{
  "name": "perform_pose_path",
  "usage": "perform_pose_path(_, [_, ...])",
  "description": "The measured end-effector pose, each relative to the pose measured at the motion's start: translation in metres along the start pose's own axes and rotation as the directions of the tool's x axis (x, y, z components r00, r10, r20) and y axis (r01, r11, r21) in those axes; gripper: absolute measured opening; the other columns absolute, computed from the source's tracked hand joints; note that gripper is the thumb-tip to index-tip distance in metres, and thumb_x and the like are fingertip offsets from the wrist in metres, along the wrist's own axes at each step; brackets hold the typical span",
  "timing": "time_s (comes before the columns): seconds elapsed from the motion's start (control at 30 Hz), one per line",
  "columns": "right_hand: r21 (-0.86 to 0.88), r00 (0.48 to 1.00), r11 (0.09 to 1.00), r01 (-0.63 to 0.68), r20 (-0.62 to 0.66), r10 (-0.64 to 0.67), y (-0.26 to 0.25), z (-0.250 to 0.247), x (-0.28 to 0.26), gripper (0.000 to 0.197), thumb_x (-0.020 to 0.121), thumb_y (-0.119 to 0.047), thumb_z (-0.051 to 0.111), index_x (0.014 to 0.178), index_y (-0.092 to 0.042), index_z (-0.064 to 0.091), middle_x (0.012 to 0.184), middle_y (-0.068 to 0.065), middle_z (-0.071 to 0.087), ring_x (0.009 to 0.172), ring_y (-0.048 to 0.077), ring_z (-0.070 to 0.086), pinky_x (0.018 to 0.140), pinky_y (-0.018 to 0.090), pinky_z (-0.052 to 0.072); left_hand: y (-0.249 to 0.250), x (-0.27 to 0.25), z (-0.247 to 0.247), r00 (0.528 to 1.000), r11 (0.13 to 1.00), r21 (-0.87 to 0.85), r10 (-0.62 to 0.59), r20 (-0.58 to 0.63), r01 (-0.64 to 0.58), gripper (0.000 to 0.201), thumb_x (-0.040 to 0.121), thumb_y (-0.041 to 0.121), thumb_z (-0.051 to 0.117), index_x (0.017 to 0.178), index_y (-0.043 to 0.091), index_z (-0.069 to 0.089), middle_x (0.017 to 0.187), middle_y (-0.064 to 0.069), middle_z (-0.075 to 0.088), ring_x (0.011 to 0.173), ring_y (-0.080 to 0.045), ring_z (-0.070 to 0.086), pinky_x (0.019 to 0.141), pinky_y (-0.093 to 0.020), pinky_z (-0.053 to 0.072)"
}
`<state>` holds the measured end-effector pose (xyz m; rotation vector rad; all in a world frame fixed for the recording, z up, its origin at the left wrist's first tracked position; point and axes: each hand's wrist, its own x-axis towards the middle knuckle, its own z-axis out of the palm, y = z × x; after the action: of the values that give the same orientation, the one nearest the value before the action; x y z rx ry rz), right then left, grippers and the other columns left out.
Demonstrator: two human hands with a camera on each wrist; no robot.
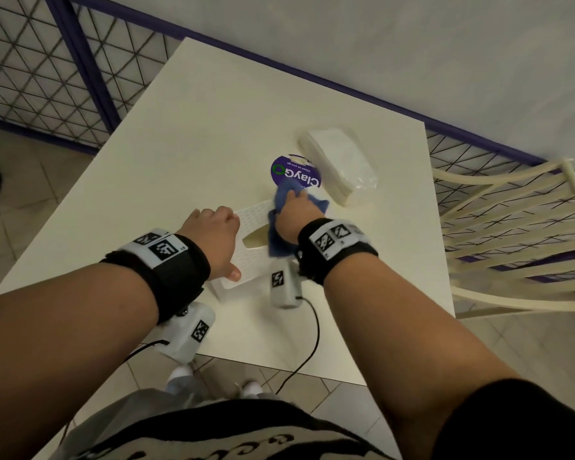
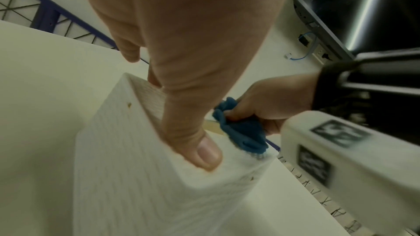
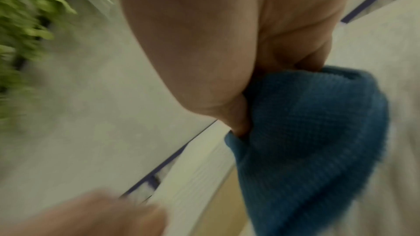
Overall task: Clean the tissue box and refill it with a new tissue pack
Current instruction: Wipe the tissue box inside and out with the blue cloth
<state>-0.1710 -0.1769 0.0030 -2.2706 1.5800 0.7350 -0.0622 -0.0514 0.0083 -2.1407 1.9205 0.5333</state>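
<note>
**Both hands on the tissue box, cloth at work**

From the head camera, the left hand (image 1: 213, 234) sat at the centre of the frame, clamped over the left side of the white tissue box (image 1: 251, 227), its thumb lying along the box's near edge and its fingers curled over the far side. The right hand (image 1: 294, 212) was closed around a bunched blue cloth (image 1: 281, 227) and pressed it onto the top of the box, beside the oval slot. Just above them in the frame, a round purple sticker (image 1: 294, 174) lay on the white desk (image 1: 196, 134), and to its right the new tissue pack (image 1: 341, 164) rested in clear wrap, apart from the box.

The left wrist camera showed the left hand (image 2: 181, 60) gripping the box (image 2: 136, 177), thumb flat on the ribbed top; small brown specks marked the box surface. At centre right, the right hand (image 2: 268, 100) pinched the cloth (image 2: 240, 132) against the box top.

The right wrist view was blurred; the right hand (image 3: 216, 51) had its fingers folded into the cloth (image 3: 306, 141), which hung over the box (image 3: 193, 177) edge.
</note>
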Motion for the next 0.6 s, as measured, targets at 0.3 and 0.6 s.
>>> perform_pose_path(0.3, [0.135,0.994,0.985,-0.107,-0.013,0.109,-0.003,-0.008,-0.006,0.080,0.093,-0.026,0.054,0.151,-0.005,0.003,0.159,0.019,-0.001,0.146,0.035,0.015,0.116,0.048,0.026,-0.001,-0.004,0.002,1.000,0.995,-0.099,-0.006,0.003,0.006,0.093,0.072,0.050,0.075,0.143,0.009,0.031,0.150,-0.008,0.026,0.132,-0.030,0.031,0.109,-0.033,0.023])
perform_pose_path(0.6, [0.161,0.958,0.946,0.282,-0.096,-0.269,-0.007,-0.028,-0.067,0.030,0.093,-0.018,0.050,0.118,-0.007,0.062,0.117,0.015,0.064,0.110,0.031,0.059,0.095,0.039,0.049,-0.003,-0.015,0.007,0.989,0.981,-0.179,-0.099,-0.111,0.078,0.111,0.066,0.057,0.076,0.146,0.003,0.021,0.156,-0.014,0.014,0.142,-0.030,0.018,0.117,-0.038,0.011])
